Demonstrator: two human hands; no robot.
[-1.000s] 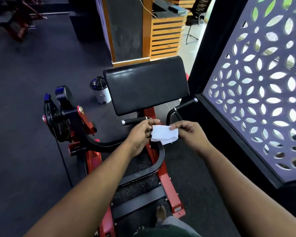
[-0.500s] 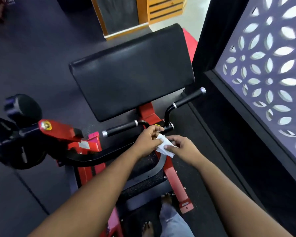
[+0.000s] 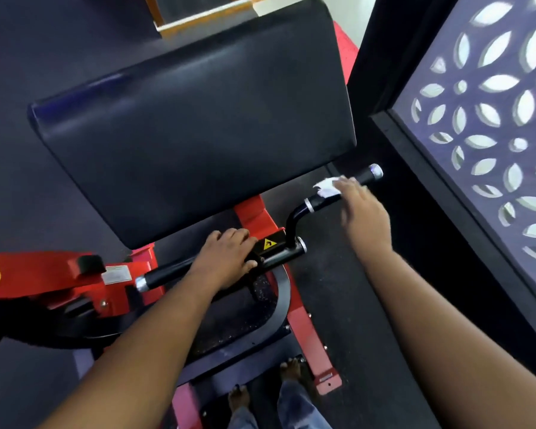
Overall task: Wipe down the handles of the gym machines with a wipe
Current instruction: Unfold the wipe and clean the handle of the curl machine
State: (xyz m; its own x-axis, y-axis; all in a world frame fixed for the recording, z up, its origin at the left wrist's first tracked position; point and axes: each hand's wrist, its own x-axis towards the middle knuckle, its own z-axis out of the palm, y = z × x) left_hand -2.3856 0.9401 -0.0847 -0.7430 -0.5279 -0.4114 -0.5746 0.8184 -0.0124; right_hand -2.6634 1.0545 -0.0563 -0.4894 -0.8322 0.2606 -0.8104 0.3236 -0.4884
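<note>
A crumpled white wipe [image 3: 326, 186] lies on the angled black right handle [image 3: 344, 189].

The right hand [image 3: 364, 212] is motion-blurred, so how its fingers lie on the wipe [image 3: 327, 186] cannot be told; most of the wipe is hidden under them. They also cover the middle of the right handle [image 3: 367, 174]. The left hand [image 3: 226, 258] hides the inner end of the left handle [image 3: 164, 274]. The pad [image 3: 195, 119] is cut off at the top edge. The warning sticker's [image 3: 269, 244] symbol is too small to read.
</note>
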